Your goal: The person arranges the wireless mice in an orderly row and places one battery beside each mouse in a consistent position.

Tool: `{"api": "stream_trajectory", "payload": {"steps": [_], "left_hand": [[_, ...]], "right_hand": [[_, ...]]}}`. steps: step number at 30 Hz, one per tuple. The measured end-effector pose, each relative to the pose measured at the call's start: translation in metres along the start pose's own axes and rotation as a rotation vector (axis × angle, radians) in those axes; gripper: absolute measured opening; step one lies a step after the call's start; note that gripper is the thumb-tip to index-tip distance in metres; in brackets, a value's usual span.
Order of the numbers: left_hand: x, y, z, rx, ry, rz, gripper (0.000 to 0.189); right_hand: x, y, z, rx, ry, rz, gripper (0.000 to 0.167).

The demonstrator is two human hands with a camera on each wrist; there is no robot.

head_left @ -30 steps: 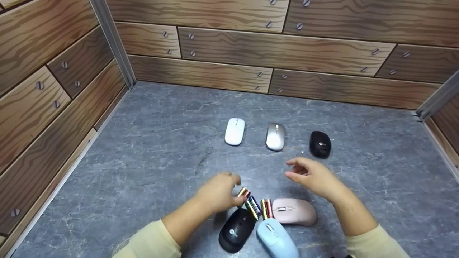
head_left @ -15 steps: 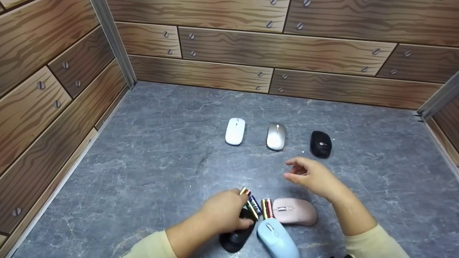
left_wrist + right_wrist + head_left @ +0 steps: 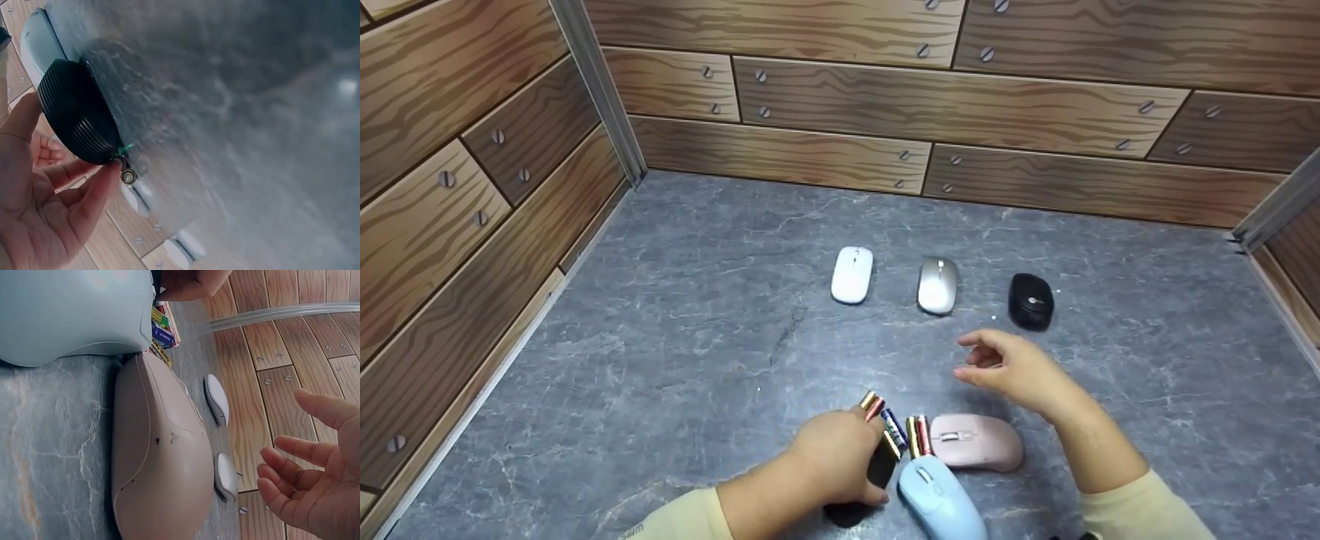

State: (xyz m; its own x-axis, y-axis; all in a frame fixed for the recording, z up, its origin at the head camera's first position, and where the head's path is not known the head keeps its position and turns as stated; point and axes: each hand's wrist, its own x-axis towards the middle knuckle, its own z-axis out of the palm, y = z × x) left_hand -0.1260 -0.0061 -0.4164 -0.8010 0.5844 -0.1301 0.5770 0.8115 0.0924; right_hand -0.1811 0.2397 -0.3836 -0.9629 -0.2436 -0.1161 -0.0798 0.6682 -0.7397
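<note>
My left hand (image 3: 834,459) grips the near black mouse (image 3: 79,112), thumb on one side and fingers on the other. In the head view this hand covers much of the mouse. Just past its front lie several AA-size batteries (image 3: 894,427) in gold, red, blue and green, some partly hidden by the fingers. Another gold and red pair (image 3: 918,436) lies beside a pink mouse (image 3: 979,442). Between the black and pink mice sits a light blue mouse (image 3: 941,499). My right hand (image 3: 1012,371) hovers beyond the pink mouse, fingers loosely bent, holding nothing.
Farther back, a white mouse (image 3: 852,275), a silver mouse (image 3: 937,285) and a second black mouse (image 3: 1030,301) form a row on the grey marbled table (image 3: 697,300). Wood-patterned panels (image 3: 840,97) enclose the back and sides.
My left hand has moved from the batteries back toward the front edge, onto the near black mouse, and taken hold of it. The right hand stays nearly still.
</note>
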Motion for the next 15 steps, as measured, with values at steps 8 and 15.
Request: {"api": "stream_trajectory", "payload": {"steps": [8,15], "left_hand": [[-0.0018,-0.0023,-0.0056,-0.024,-0.062,0.031,0.065],[-0.0038,-0.0036,-0.0095,-0.032,-0.128,0.074,0.07]], "right_hand": [[0.0004,-0.0007,-0.0009,0.011,-0.001,0.006,0.05],[-0.0003,0.0005,0.0007,-0.001,0.003,-0.011,0.051]]}}
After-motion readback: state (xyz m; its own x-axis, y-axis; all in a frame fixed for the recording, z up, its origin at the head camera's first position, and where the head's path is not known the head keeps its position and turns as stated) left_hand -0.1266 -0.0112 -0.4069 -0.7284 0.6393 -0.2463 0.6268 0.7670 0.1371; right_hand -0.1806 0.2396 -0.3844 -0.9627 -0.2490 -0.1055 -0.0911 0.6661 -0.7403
